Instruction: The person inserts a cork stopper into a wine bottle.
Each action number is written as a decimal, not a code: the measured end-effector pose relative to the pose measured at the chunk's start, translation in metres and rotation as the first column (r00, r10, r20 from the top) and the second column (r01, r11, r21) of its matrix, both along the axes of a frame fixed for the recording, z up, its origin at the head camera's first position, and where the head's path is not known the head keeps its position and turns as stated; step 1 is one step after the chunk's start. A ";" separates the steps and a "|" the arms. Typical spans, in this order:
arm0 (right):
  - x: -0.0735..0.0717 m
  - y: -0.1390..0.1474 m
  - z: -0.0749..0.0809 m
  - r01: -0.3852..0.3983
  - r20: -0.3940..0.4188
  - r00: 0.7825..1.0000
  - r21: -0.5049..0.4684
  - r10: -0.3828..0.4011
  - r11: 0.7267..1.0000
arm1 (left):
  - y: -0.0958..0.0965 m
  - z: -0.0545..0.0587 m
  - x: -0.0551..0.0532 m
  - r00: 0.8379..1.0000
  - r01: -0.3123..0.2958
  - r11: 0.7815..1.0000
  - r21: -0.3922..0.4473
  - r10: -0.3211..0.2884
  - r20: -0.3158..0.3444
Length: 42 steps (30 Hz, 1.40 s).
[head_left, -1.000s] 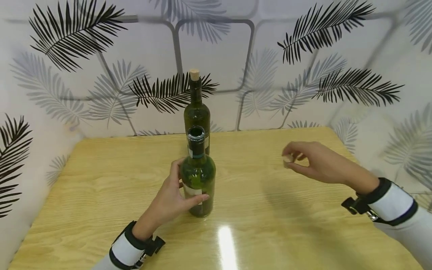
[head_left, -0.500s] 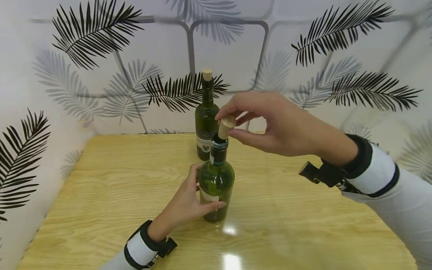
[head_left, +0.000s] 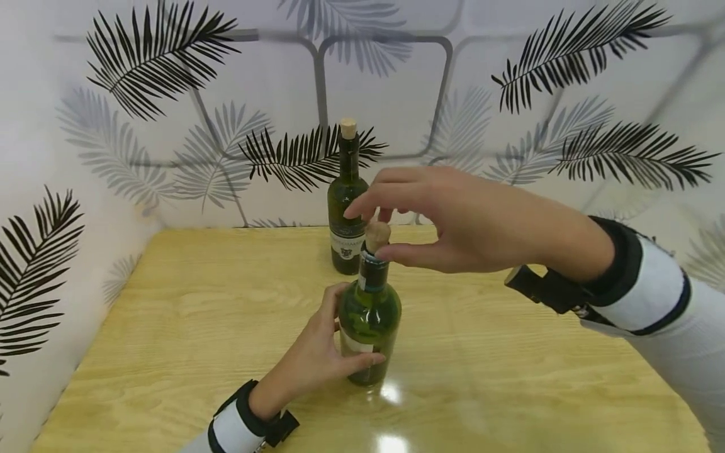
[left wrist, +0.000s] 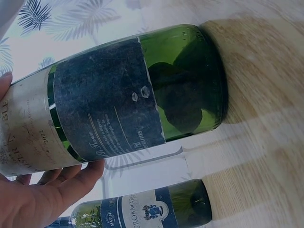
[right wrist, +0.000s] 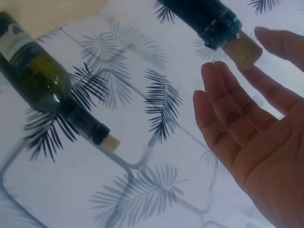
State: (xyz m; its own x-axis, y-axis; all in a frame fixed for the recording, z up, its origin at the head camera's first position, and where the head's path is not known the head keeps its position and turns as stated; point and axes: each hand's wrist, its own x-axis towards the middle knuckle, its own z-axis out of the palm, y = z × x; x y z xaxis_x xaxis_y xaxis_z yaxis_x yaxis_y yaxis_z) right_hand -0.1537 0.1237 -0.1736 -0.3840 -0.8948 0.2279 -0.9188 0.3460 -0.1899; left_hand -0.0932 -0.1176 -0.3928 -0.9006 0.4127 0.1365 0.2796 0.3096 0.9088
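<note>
My left hand [head_left: 317, 358] grips the body of a green wine bottle [head_left: 370, 311] upright on the table, thumb across its front. A cork [head_left: 377, 238] sits in the bottle's mouth, with much of its length above the rim. Around that cork my right hand [head_left: 459, 223] is spread, its thumb by the rim and its index finger raised on the far side. In the right wrist view, a gap shows between the thumb and the cork [right wrist: 243, 51], and the fingers are loosely extended. The left wrist view shows the bottle's dark blue label [left wrist: 104, 99] and its base on the wood.
Behind stands a second green wine bottle [head_left: 347, 204], its own cork [head_left: 348, 129] in the neck. The wooden table [head_left: 198, 302] ends at a white wall [head_left: 385, 94] with leaf patterns. Black-and-white bands with small cameras circle both wrists.
My right hand came in from the right with the cork, set it into the front bottle's mouth, and has loosened its fingers from it. My left hand kept its grip on the bottle.
</note>
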 end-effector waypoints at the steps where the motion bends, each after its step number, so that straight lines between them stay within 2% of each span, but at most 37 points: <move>1: -0.002 -0.001 0.000 0.003 -0.010 1.000 0.020 -0.003 1.000 | 0.000 -0.001 0.000 1.000 -0.001 1.000 -0.001 0.001 -0.009; 6: -0.013 -0.007 -0.001 -0.030 0.009 1.000 0.098 0.029 0.995 | -0.001 -0.004 0.001 0.998 0.013 1.000 -0.001 -0.013 -0.059; 10: -0.019 -0.010 -0.003 -0.029 0.032 0.999 0.144 0.025 0.989 | -0.001 -0.004 0.003 0.998 0.016 1.000 -0.008 -0.016 -0.065; 17: -0.012 -0.013 -0.016 0.008 0.035 0.999 0.128 -0.012 0.992 | -0.001 -0.006 0.010 0.996 0.000 1.000 0.009 0.000 -0.091; 21: -0.004 -0.017 -0.020 0.078 0.010 0.997 0.132 -0.080 0.988 | -0.001 -0.007 0.011 0.991 -0.011 1.000 0.012 0.012 -0.132; 24: 0.001 -0.020 -0.019 0.165 -0.036 0.986 0.168 -0.161 0.972 | 0.000 -0.007 0.009 0.987 -0.015 1.000 0.008 0.016 -0.157; 29: 0.001 -0.021 -0.019 0.238 -0.087 0.971 0.211 -0.225 0.948 | 0.003 -0.007 0.006 0.988 -0.018 1.000 -0.001 0.017 -0.153; 33: 0.003 -0.018 -0.012 0.192 -0.039 0.981 0.192 -0.189 0.962 | 0.002 -0.006 0.004 0.989 0.001 1.000 -0.001 -0.001 -0.149; 37: 0.007 -0.015 -0.004 0.113 0.010 0.993 0.116 -0.115 0.987 | -0.003 -0.007 0.000 0.982 0.065 0.997 0.051 -0.054 -0.182; 42: 0.005 -0.013 -0.007 0.031 0.011 0.999 0.011 -0.031 0.999 | -0.007 -0.009 -0.003 0.974 0.119 0.984 0.132 -0.090 -0.210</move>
State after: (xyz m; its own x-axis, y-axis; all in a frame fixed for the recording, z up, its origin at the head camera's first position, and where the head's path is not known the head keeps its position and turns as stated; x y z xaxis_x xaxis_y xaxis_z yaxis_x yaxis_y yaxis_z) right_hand -0.1488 0.1106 -0.1808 -0.4142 -0.8847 0.2137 -0.9054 0.3765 -0.1960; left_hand -0.0963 -0.1245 -0.4021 -0.8010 0.4659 0.3759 0.4863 0.1400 0.8625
